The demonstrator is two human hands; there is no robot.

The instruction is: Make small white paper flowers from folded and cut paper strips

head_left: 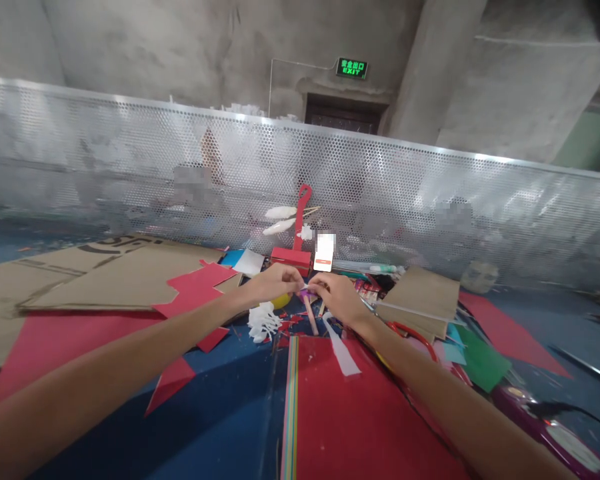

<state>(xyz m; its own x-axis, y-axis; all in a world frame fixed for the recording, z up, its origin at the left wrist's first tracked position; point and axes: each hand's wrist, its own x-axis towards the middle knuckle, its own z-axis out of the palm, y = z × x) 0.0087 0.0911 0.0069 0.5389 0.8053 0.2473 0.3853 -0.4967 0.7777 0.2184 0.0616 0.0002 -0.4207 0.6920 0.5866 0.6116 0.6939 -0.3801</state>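
Note:
My left hand [281, 277] and my right hand [336, 297] meet over the table, fingertips pinched close together. Between them is a small piece of white paper [305, 287], gripped from both sides. Just beneath it shows something purple, with a pale pink stick [311, 316] slanting down; whether these join the white piece I cannot tell. A cluster of white paper cut-outs [264, 323] lies left of the stick. On the right, a white paper strip [344, 357] rests partly on a stack of red sheets [370, 413].
Brown cardboard [115, 273] and red paper scraps [200, 287] cover the left side. Behind the hands stand a red box [291, 260] and a lit phone [324, 252]. Orange-handled scissors [420, 337] lie right, beyond my forearm. A perforated metal panel [395, 193] bounds the back.

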